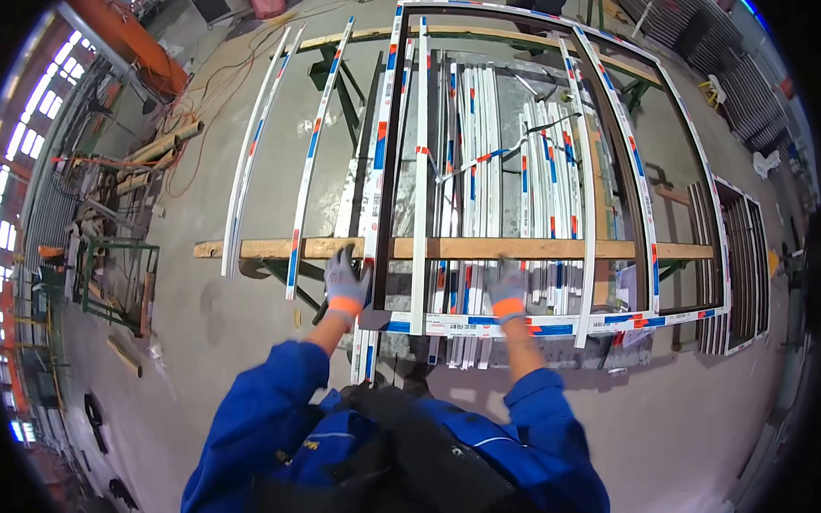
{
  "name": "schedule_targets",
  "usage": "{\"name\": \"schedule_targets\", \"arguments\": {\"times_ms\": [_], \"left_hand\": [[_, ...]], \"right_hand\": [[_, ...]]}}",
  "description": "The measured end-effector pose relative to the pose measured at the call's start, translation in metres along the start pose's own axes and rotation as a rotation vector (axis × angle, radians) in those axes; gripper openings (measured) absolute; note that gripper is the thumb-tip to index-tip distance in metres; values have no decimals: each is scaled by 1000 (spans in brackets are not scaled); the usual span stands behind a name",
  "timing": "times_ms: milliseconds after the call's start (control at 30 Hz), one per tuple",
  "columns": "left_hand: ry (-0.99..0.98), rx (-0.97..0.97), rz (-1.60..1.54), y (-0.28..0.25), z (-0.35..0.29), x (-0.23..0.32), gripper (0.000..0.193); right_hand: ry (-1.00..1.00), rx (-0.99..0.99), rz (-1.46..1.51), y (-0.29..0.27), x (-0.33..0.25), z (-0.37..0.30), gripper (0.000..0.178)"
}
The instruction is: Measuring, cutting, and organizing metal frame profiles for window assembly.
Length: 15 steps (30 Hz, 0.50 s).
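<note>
Grey gloves [346, 281] orange cuffs; white frame [553, 327] red-blue striped; blue sleeves [261, 405].

Window frame [553, 327]: looks like plastic profile, smooth, wrapped in glossy white protective film with red/blue marks; inner faces dark, matt. Loose profiles [473, 150] under it have the same film finish. Support beam [483, 249]: raw wood, rough-sawn, matt. Left hand [345, 284] and right hand [509, 292]: grey knit cloth gloves, orange cuffs. Sleeves [260, 414]: blue woven workwear, matt. Floor [200, 340]: bare concrete, dull, scuffed.
</note>
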State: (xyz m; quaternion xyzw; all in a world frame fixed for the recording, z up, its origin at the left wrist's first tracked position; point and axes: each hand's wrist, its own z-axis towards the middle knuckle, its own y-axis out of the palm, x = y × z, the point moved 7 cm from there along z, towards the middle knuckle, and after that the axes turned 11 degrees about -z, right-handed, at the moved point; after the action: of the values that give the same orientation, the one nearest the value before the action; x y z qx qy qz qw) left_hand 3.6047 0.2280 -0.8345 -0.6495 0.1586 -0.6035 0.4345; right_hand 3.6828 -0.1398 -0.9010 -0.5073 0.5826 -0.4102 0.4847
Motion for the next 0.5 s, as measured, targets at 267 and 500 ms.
{"name": "schedule_targets", "arguments": {"times_ms": [267,500], "left_hand": [[-192,-2,150,75,83,-44,72],[-254,-54,135,77,76,-10,63]], "right_hand": [[-84,-149,257,15,-150,-71,88],[-124,-374,185,22,-144,-76,98]]}}
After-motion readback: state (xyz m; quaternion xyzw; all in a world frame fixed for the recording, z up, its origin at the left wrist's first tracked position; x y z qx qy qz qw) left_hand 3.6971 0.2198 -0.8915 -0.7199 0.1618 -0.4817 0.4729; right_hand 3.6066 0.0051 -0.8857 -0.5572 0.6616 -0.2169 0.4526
